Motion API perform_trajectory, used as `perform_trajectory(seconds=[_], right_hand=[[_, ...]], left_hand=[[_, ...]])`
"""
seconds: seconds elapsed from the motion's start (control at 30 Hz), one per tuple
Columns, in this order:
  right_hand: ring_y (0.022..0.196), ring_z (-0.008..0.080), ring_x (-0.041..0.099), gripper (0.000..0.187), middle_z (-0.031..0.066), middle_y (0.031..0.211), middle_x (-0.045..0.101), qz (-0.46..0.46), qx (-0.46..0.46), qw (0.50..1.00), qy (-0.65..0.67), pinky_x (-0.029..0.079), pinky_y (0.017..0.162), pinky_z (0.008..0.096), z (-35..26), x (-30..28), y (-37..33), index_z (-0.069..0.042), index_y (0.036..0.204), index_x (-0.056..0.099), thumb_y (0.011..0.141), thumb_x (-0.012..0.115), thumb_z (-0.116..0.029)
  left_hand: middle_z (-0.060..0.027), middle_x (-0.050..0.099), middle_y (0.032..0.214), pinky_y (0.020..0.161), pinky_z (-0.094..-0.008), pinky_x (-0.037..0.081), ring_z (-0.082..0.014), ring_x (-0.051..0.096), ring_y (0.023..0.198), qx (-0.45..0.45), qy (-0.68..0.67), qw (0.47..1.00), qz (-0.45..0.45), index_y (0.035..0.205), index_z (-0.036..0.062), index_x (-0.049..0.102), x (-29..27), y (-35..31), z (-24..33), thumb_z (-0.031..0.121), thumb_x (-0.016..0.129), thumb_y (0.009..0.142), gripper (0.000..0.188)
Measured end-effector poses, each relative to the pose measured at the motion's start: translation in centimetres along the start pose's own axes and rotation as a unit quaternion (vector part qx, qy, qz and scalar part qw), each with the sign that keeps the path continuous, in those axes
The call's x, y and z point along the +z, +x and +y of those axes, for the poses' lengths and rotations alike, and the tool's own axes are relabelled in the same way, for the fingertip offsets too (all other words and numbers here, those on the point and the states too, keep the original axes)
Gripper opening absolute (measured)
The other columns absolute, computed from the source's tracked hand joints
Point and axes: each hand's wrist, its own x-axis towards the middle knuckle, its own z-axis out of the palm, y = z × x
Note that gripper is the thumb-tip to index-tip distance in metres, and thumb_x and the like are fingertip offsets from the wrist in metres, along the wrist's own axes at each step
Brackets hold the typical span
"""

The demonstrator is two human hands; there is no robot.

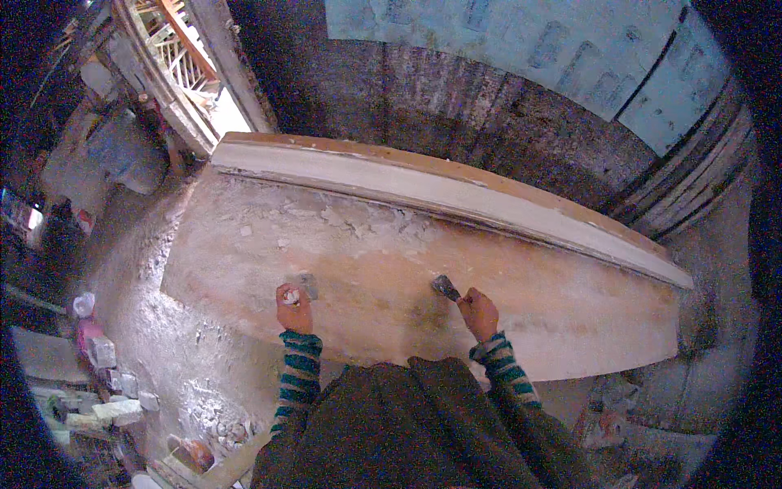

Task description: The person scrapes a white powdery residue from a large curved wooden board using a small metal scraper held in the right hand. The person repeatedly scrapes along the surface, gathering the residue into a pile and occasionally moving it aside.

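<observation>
My right hand (479, 314) is closed round the handle of a putty knife (445, 287), whose dark, broad blade points left, over the wooden board. My left hand (294, 311) is closed too, with something whitish at its fingers. A flat grey piece (307, 284) shows just beyond those fingers; it looks like a scraper blade, but its handle is hidden. Both hands are over the near half of a large, dusty board (366, 265). Pale powder and loose flakes (358, 220) lie along its far left part, while its middle shows bare tan wood.
A long white-faced ledge (440, 187) runs along the board's far edge. Behind it stands a dark, stained wall with light blue paint (521, 41) above. A bright doorway (220, 106) opens at far left. White blocks (118, 411) and rubble lie on the dusty floor, lower left.
</observation>
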Motion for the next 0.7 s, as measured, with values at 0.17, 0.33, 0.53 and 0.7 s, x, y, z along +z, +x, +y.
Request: perform_trajectory(seconds=[0.17, 0.33, 0.53, 0.7], right_hand=[[0.073, 0.0348, 0.058, 0.024, 0.0142, 0.074, 0.06, 0.051, -0.01, 0.997, 0.051, 0.045, 0.061, 0.0443, -2.7, 3.4, 2.8, -0.006, 0.078, 0.054, 0.077, 0.061, -0.028], [0.072, 0.0339, 0.058, 0.025, 0.0138, 0.074, 0.06, 0.018, -0.025, 0.999, -0.038, 0.045, 0.06, 0.0446, -4.3, 1.3, 5.8, -0.007, 0.077, 0.054, 0.076, 0.063, -0.03], [0.071, 0.0359, 0.057, 0.026, 0.015, 0.073, 0.059, -0.009, -0.009, 1.0, 0.006, 0.045, 0.06, 0.0448, -3.5, 1.6, 3.4, -0.006, 0.077, 0.054, 0.077, 0.061, -0.031], [0.072, 0.0362, 0.057, 0.028, 0.0152, 0.073, 0.058, 0.028, -0.054, 0.998, -0.005, 0.045, 0.06, 0.0449, -7.0, 4.0, 7.5, -0.006, 0.077, 0.054, 0.078, 0.06, -0.033]], left_hand=[[-0.0044, 0.058, 0.089, 0.073, -0.0262, 0.045, -0.0141, 0.055, 0.084, -0.009, -0.041, 0.999, -0.028, 0.096, 0.0083, 0.052, -0.1, 0.4, -4.5, 0.002, 0.064, 0.076, 0.024], [-0.0044, 0.058, 0.091, 0.073, -0.0271, 0.047, -0.0154, 0.056, 0.081, -0.046, 0.015, 0.998, -0.03, 0.096, 0.0084, 0.052, -0.2, 0.2, -1.0, 0.003, 0.065, 0.075, 0.025], [-0.0054, 0.059, 0.088, 0.071, -0.0295, 0.048, -0.0172, 0.058, 0.079, -0.001, -0.006, 1.0, -0.022, 0.096, 0.0088, 0.052, -0.4, -0.1, -3.5, 0.007, 0.065, 0.076, 0.024], [-0.007, 0.059, 0.087, 0.069, -0.0308, 0.049, -0.0189, 0.058, 0.078, -0.027, 0.01, 0.998, -0.047, 0.094, 0.0094, 0.053, -0.3, 0.7, -2.7, 0.009, 0.066, 0.076, 0.023]])
